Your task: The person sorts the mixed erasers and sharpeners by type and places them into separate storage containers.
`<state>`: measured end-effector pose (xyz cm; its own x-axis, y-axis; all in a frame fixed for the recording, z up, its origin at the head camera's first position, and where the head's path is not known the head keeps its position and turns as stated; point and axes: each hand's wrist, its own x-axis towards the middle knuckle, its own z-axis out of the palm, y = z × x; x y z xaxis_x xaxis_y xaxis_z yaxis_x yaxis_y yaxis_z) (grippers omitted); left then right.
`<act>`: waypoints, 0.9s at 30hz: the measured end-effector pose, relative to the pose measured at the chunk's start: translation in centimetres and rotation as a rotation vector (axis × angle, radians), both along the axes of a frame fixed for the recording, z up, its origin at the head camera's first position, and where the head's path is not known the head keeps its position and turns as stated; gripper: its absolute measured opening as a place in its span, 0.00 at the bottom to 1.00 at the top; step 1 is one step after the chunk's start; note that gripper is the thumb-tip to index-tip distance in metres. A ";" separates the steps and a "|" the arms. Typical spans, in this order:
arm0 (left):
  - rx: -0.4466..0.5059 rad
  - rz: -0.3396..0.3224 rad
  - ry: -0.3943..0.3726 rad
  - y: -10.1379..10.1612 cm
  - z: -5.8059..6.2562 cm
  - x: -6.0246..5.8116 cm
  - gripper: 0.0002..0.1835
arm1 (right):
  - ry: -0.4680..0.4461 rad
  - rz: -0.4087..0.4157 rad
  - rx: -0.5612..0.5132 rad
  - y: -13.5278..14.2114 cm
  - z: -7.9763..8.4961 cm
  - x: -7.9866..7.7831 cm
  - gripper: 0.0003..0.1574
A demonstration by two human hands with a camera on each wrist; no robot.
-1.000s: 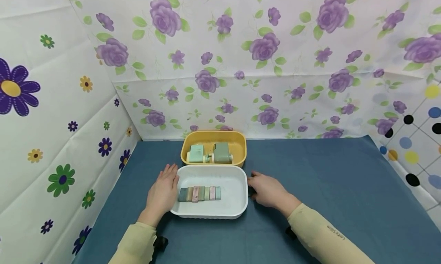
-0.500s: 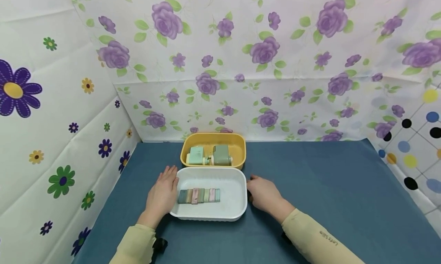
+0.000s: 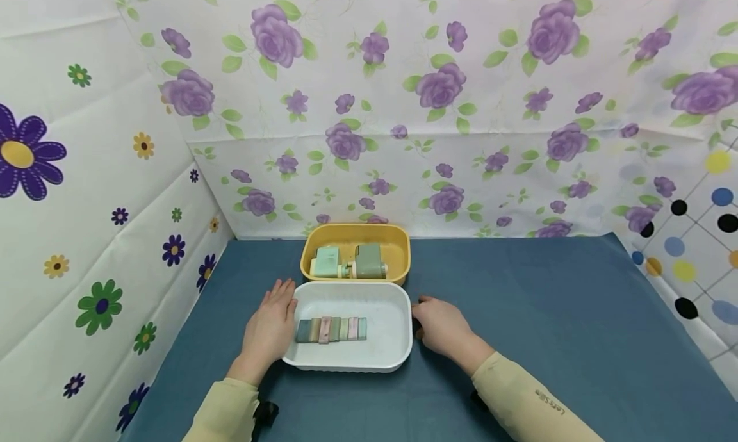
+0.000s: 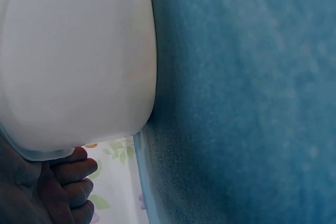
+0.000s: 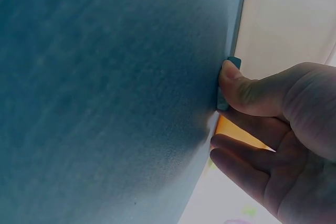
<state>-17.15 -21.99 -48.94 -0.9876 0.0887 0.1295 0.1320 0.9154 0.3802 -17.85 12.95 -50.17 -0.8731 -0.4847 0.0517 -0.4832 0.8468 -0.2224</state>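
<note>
A white basin stands on the blue cloth. Inside it, left of the middle, lies a row of several small muted-colour blocks, set side by side. My left hand rests with extended fingers along the basin's left rim; the left wrist view shows its fingers beside the white wall. Just outside the right end, my right hand is low at the cloth. In the right wrist view, thumb and finger pinch a small dark teal block, close to the basin's wall. Most of that block is hidden in the head view.
Directly behind the basin is a yellow basin holding two green box-shaped items with pale ends. Flower-print sheets hang behind and at the left. Blue cloth extends to the right.
My right hand has shifted slightly left and nearer to me, and the dark block beneath it shows less. My left hand keeps its place at the basin. The head view has tilted slightly.
</note>
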 end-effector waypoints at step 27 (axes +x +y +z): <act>0.000 -0.014 0.016 -0.2 -0.2 -0.2 0.27 | -0.094 0.048 0.005 0.8 1.0 -0.1 0.27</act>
